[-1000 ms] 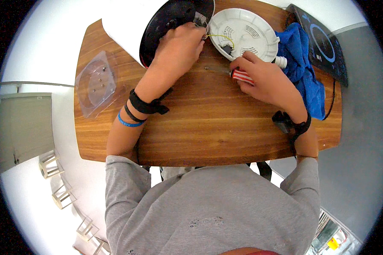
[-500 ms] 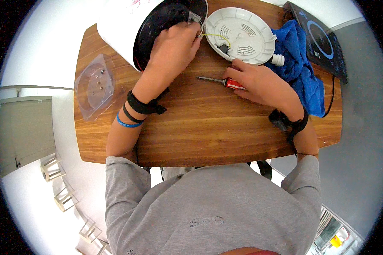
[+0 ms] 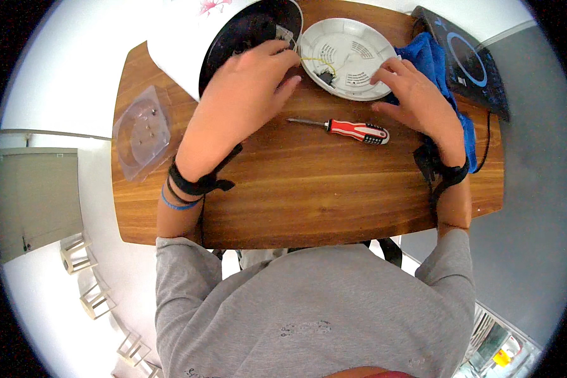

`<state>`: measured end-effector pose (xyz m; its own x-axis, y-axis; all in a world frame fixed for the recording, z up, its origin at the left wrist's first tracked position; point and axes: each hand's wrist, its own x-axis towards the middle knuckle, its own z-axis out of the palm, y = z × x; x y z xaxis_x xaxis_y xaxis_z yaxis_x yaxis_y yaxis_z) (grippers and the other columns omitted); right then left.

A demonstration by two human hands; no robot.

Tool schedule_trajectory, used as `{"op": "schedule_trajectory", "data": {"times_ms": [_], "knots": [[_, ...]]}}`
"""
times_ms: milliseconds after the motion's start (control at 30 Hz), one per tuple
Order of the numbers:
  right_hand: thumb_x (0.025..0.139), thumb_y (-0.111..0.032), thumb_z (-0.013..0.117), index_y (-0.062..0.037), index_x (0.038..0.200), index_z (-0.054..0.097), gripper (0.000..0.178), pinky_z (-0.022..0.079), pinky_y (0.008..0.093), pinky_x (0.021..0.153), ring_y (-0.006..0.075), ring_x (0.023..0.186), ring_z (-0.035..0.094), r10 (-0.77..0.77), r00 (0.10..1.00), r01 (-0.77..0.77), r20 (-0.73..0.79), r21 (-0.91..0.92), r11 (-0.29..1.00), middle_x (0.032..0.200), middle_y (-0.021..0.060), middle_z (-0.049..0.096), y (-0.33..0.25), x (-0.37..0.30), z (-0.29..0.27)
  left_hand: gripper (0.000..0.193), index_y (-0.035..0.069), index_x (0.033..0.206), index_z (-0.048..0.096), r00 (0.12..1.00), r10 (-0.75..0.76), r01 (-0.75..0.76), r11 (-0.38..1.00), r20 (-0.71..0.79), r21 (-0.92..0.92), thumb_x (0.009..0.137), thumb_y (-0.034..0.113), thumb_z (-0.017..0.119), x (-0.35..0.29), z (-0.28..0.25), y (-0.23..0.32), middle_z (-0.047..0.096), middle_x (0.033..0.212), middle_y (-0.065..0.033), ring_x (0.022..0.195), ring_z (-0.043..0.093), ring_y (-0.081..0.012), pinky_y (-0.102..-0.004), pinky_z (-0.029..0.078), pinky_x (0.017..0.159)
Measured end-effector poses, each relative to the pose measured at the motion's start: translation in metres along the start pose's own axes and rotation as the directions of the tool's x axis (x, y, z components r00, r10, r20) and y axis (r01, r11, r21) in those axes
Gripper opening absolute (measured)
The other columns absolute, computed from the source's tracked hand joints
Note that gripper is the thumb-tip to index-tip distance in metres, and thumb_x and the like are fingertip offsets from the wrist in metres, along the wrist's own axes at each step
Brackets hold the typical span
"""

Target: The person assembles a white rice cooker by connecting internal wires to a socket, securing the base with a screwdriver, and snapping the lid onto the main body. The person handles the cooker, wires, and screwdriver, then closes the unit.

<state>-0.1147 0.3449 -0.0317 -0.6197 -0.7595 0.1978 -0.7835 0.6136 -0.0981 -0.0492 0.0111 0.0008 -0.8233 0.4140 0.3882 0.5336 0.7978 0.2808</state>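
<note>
A white cylindrical appliance housing [image 3: 176, 47] lies on its side with its dark inside facing me. At its opening is my left hand [image 3: 242, 88], open, thumb spread from the fingers; the fingertips are near the rim and a small pale part. Beside the housing rests a round white base plate [image 3: 343, 53] with vent slots, linked by a thin yellow wire [image 3: 315, 59]. My right hand [image 3: 419, 104] is open at the plate's right rim, fingers over the edge and thumb apart. Just below the plate, a red-and-white screwdriver [image 3: 359, 130] lies on the table.
Several small screws lie in a clear plastic tray [image 3: 132, 148] at the left. A blue cloth [image 3: 425, 57] is bunched right of the plate, before a black flat panel [image 3: 466, 63] with a blue ring and a black cord. The wooden table [image 3: 309, 195] has a curved near edge.
My right hand has let go of the screwdriver, which now lies on the table, and moved up and right to the plate's rim. My left hand has opened and drawn back slightly from the housing.
</note>
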Motion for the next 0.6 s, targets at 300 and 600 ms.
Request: {"op": "schedule_trajectory", "data": {"times_ms": [300,600], "knots": [[0.084,-0.006,0.085,-0.008,0.109,0.061,0.035,0.056,0.0526,0.1,0.045,0.115,0.062,0.033,0.999,-0.03,0.034,-0.062,0.998,0.119,0.0146,0.064,0.023,-0.002,0.017,0.057,0.01,0.149,0.061,0.995,0.022,-0.02,0.999,-0.093,0.026,0.095,0.014,0.08,-0.001,-0.083,0.014,0.058,0.154,-0.0257,0.136,0.065,-0.0456,-0.0529,0.054,0.113],[0.102,-0.008,0.072,-0.0055,0.13,0.056,0.032,0.053,0.0465,0.1,0.0433,0.118,0.066,0.093,0.986,-0.071,-0.141,0.153,0.986,0.123,0.0207,0.067,0.017,-0.004,-0.038,0.12,0.026,0.177,0.023,0.99,-0.139,0.129,0.96,0.024,0.248,0.079,0.009,0.092,-0.047,-0.081,-0.051,0.026,0.179,-0.0272,0.158,0.04,-0.0491,-0.0529,0.042,0.125]]}}
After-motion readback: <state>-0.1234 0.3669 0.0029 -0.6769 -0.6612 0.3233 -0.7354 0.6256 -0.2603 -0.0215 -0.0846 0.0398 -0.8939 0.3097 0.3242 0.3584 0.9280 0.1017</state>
